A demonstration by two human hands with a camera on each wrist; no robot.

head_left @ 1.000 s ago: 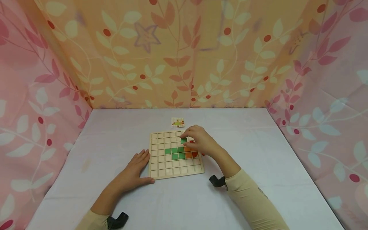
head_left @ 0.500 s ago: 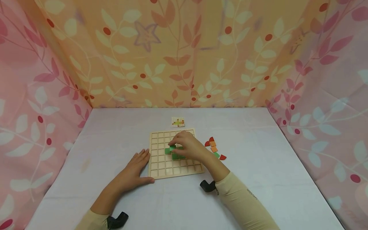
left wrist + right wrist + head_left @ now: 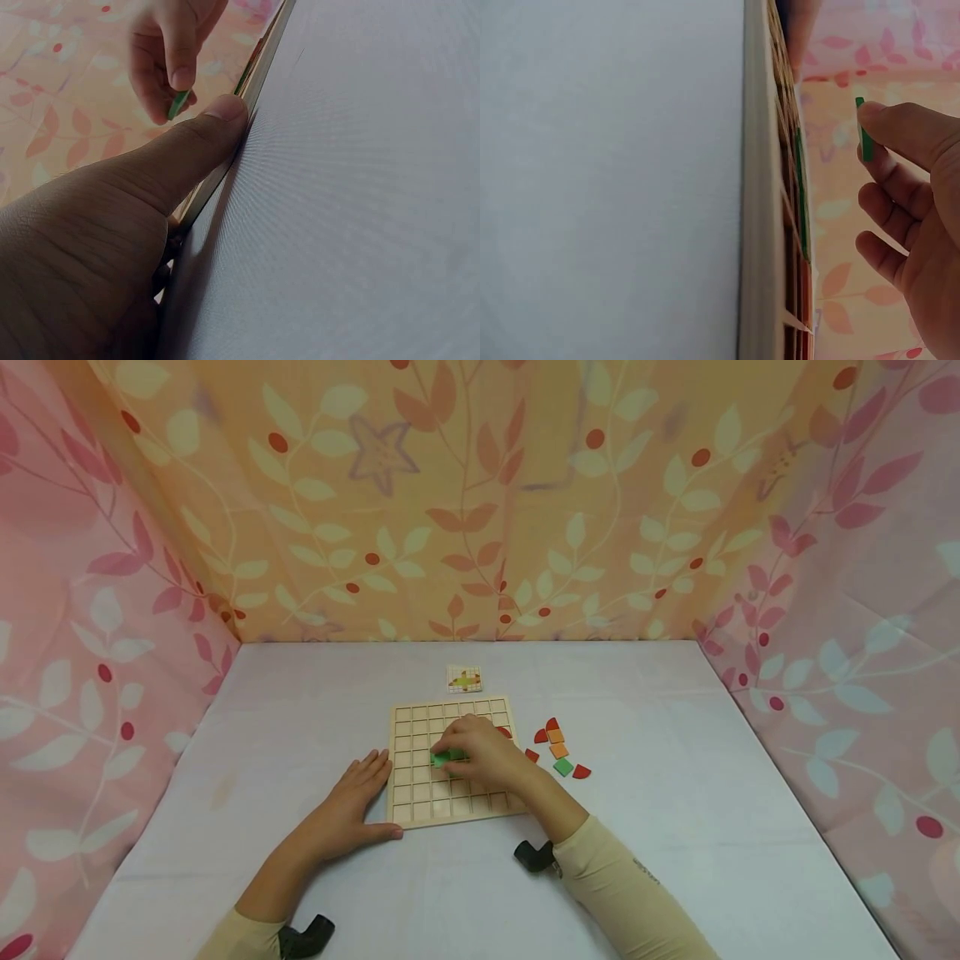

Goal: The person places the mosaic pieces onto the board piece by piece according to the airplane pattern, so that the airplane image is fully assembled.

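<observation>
Pinching a green tile [image 3: 864, 141] between thumb and fingers, a person's right hand [image 3: 486, 756] holds it just above a wooden grid board [image 3: 422, 812], left of the board's middle. The left hand [image 3: 348, 806], fingers straight and thumb spread away, touches the board's left edge and near corner. A red piece [image 3: 504, 732] shows on the board behind the right hand. Loose red, orange and green pieces [image 3: 563, 767] lie rightward on the white worktop [image 3: 645, 718]; a small patterned card [image 3: 464, 679] sits beyond the board's far edge.
</observation>
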